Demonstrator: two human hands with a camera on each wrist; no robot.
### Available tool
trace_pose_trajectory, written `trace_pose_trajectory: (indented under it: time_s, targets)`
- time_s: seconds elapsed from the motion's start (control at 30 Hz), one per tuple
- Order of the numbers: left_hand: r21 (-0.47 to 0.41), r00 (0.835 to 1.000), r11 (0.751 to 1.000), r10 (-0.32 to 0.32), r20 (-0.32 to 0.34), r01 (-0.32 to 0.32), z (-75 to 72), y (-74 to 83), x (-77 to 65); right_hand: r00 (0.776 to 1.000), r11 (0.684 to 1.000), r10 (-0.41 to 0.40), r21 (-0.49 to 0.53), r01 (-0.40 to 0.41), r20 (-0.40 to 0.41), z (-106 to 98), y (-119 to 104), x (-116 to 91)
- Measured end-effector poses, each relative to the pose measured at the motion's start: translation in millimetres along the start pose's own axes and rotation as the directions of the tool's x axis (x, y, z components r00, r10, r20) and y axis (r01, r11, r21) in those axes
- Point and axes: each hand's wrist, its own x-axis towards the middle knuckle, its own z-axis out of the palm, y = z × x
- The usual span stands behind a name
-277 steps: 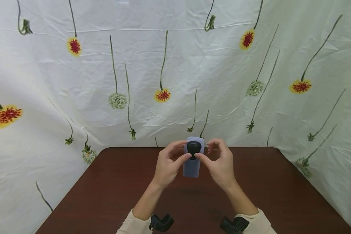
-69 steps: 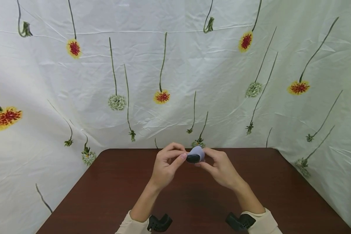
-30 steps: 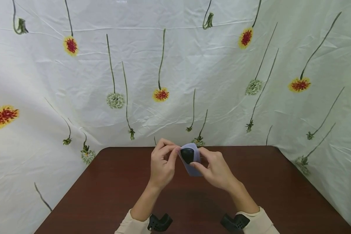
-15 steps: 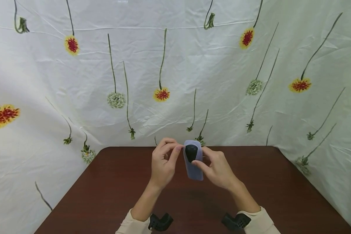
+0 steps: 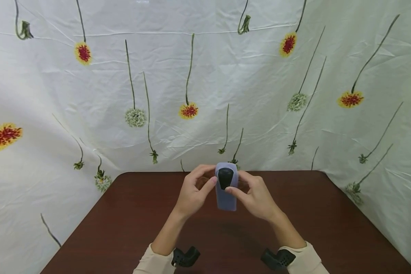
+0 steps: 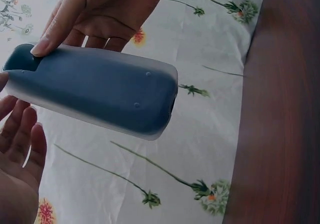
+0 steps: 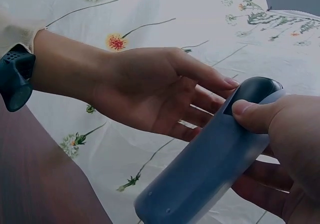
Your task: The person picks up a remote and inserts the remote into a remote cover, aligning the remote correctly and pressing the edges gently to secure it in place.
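Observation:
A long, rounded, blue-lavender object (image 5: 227, 201) with a frosted translucent outer layer is held upright over the table. Its glossy black part (image 5: 225, 178) sits at the upper end, on the side facing me. My right hand (image 5: 260, 196) grips the object from the right, its thumb over the lower edge of the black part and its fingers behind. At the opposite side, my left hand (image 5: 190, 192) has its thumb and index finger at the upper left edge; its other fingers are loosely bent. The right wrist view shows the left thumb (image 7: 227, 82) right beside the black part.
A dark red-brown table (image 5: 140, 228) lies under both hands. Behind it hangs a white cloth (image 5: 260, 125) printed with flowers. Black wrist-worn cameras sit at the left cuff (image 5: 186, 257) and the right cuff (image 5: 277, 259).
The object, tilted and turned over the last few seconds, now stands nearly upright. My left thumb and index finger, pinched together at its upper left corner, have spread along that edge. The right grip stays.

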Motion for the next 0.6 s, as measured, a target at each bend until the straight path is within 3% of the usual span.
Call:
trace_pose_trajectory:
  time_s: [0.17,0.4,0.6]
  targets:
    - [0.025,0.999,0.999,-0.026,0.033,0.025,-2.3,-1.3,-1.9,1.0,1.0,0.011,-0.005,-0.012,-0.015,-1.6,0.6,0.1]
    - [-0.064,0.995,0.995,-0.066,0.074,0.071,-4.2,0.6,-2.2,0.997,0.999,0.019,-0.048,-0.023,-0.068,-1.4,-0.5,-0.1]
    - [-0.113,0.993,0.991,-0.055,0.103,0.066,-6.7,1.6,-2.1,0.994,0.993,0.094,0.071,-0.09,-0.052,2.2,-3.6,-0.8]
